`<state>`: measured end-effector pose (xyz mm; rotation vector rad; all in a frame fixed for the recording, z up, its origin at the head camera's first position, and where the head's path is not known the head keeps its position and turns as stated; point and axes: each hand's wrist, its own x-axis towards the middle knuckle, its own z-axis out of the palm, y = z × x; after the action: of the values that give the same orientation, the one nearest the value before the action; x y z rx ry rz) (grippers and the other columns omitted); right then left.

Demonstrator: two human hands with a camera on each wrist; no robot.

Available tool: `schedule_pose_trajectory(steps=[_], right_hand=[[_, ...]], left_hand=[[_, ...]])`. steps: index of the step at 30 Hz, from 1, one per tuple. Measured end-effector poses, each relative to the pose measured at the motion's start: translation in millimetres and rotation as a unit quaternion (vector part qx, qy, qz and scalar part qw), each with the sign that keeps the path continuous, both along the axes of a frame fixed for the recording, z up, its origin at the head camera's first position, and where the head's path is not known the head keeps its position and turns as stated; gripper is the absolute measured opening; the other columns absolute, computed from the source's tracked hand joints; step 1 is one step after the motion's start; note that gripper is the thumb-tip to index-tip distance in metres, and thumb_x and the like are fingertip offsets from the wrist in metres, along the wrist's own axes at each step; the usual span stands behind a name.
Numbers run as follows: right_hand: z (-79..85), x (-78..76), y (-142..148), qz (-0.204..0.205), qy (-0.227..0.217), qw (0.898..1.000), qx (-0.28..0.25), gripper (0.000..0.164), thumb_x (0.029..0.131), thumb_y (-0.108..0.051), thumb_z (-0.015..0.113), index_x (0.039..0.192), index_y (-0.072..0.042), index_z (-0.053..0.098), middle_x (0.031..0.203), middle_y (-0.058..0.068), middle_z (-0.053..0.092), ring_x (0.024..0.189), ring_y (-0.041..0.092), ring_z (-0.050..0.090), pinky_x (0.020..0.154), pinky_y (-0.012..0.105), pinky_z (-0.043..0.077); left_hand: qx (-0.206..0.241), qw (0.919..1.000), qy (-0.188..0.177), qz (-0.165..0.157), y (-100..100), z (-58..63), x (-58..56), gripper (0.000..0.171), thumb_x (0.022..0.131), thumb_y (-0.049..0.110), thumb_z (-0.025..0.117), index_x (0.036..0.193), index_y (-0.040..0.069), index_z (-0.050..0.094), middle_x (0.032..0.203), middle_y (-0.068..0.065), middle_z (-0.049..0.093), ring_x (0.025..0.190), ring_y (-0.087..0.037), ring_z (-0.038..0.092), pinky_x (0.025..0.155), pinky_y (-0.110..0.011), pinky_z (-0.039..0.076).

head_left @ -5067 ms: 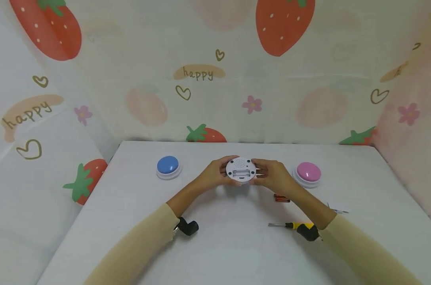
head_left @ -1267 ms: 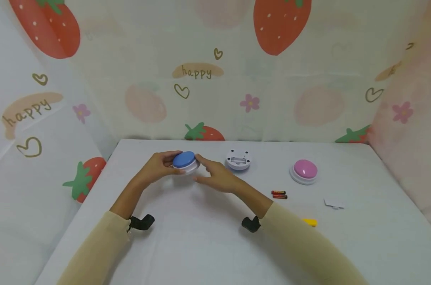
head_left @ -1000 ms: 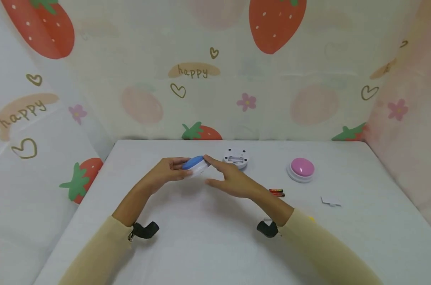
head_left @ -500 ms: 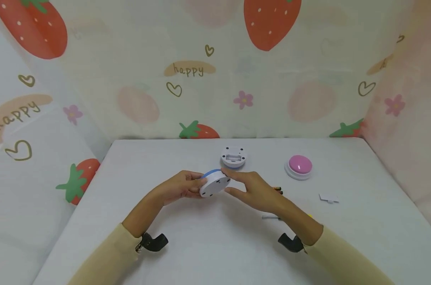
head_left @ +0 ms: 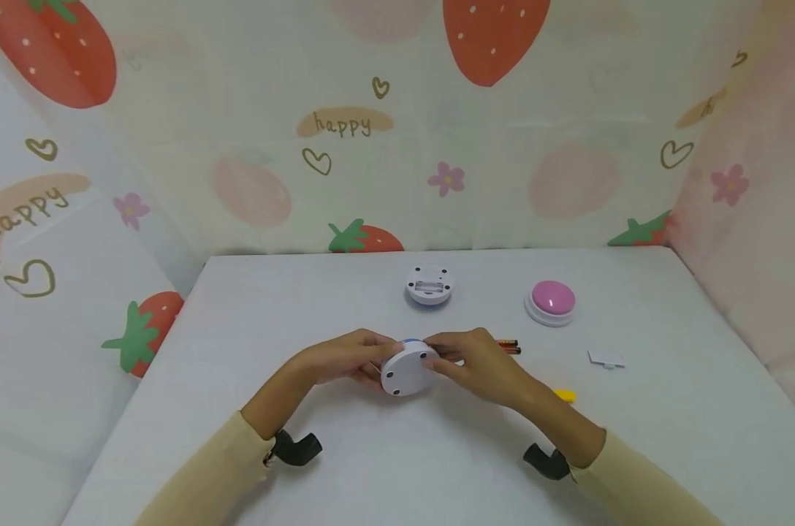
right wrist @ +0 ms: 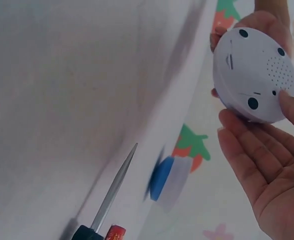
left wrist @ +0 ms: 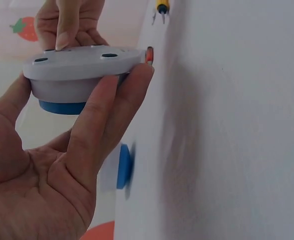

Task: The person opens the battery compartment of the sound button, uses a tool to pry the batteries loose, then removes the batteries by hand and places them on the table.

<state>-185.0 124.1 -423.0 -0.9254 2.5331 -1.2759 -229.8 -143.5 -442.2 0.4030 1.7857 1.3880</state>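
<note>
Both hands hold a round white push button with a blue cap [head_left: 407, 374] above the middle of the table, its underside turned up toward the head camera. My left hand [head_left: 348, 358] grips its left edge, with thumb and fingers around the rim in the left wrist view. My right hand [head_left: 486, 367] pinches the right edge, thumb on the underside. The right wrist view shows dark round feet, speaker holes and a fitted battery cover on that underside [right wrist: 259, 75]. Behind it a second blue button [head_left: 429, 287] lies upside down, its battery compartment uncovered and without batteries.
A pink push button [head_left: 553, 301] stands at the back right. Red batteries [head_left: 511, 348] lie beyond my right hand. A loose white battery cover [head_left: 606, 359] is farther right. The screwdriver's yellow handle [head_left: 565, 395] shows behind my right forearm, its metal shaft [right wrist: 116, 187] in the right wrist view.
The uncovered button, held earlier, was set down upside down. The other blue button was picked up at the left, carried right and nearer, and turned underside up; my right thumb now touches its underside.
</note>
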Motion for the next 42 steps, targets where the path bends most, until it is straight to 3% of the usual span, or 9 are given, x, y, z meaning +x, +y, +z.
schedule_pose_trajectory(steps=[5,9,19,24,30,37,42], right_hand=[[1.2,1.8,2,-0.028,0.001,1.000,0.004,0.025,0.094,-0.018,0.074,0.117,-0.006,0.074,0.108,0.003,0.076,0.097,0.014,0.074,0.083,0.028,0.060],[-1.5,1.9,6,-0.057,-0.005,0.998,0.003,0.021,0.093,-0.020,0.076,0.111,-0.009,0.076,0.103,0.000,0.077,0.094,0.013,0.074,0.083,0.030,0.061],[-7.2,4.4,13,-0.107,-0.055,0.993,0.006,0.019,0.092,-0.024,0.077,0.107,-0.011,0.078,0.097,-0.004,0.076,0.093,0.015,0.073,0.081,0.032,0.060],[-11.6,7.3,15,-0.130,-0.122,0.984,-0.007,0.018,0.092,-0.025,0.077,0.101,-0.010,0.078,0.094,-0.001,0.076,0.085,0.016,0.071,0.072,0.032,0.059],[-19.2,9.3,13,-0.148,-0.203,0.968,-0.027,0.019,0.092,-0.023,0.077,0.097,-0.004,0.077,0.087,0.004,0.076,0.077,0.019,0.069,0.072,0.035,0.062],[-22.7,10.9,12,-0.172,-0.217,0.961,-0.013,0.022,0.091,-0.021,0.078,0.104,-0.003,0.077,0.083,0.004,0.075,0.073,0.019,0.069,0.069,0.034,0.062],[-24.8,11.2,15,-0.185,-0.215,0.959,0.013,0.038,0.089,-0.017,0.079,0.121,0.001,0.070,0.082,0.004,0.074,0.072,0.018,0.069,0.069,0.031,0.061]], left_hand=[[0.007,0.9999,0.002,0.011,4,0.0,4.2,0.051,0.108,0.039,0.048,0.146,0.004,0.051,0.118,-0.015,0.069,0.095,-0.025,0.072,0.078,-0.032,0.062],[0.015,0.9990,0.010,0.041,8,-1.6,9.1,0.055,0.108,0.041,0.049,0.150,0.006,0.046,0.122,-0.016,0.068,0.096,-0.025,0.072,0.078,-0.030,0.061],[0.045,0.9962,0.019,0.072,9,-5.9,27.0,0.051,0.107,0.035,0.052,0.152,0.012,0.045,0.129,-0.017,0.065,0.104,-0.026,0.071,0.084,-0.032,0.061],[0.039,0.9962,0.028,0.073,11,-6.7,34.9,0.051,0.107,0.035,0.052,0.152,0.013,0.044,0.114,-0.018,0.071,0.094,-0.027,0.074,0.079,-0.035,0.062],[0.018,0.9967,0.038,0.070,17,-14.1,40.2,0.045,0.109,0.028,0.048,0.151,0.012,0.044,0.090,-0.020,0.075,0.079,-0.030,0.076,0.068,-0.037,0.063],[0.009,0.9959,0.029,0.085,22,-23.3,39.7,0.038,0.110,0.020,0.046,0.145,0.006,0.048,0.090,-0.021,0.075,0.078,-0.030,0.076,0.068,-0.037,0.063],[0.033,0.9970,0.048,0.051,23,-29.1,38.4,0.049,0.105,0.000,0.045,0.152,0.009,0.041,0.091,-0.022,0.074,0.079,-0.033,0.076,0.070,-0.038,0.063]])
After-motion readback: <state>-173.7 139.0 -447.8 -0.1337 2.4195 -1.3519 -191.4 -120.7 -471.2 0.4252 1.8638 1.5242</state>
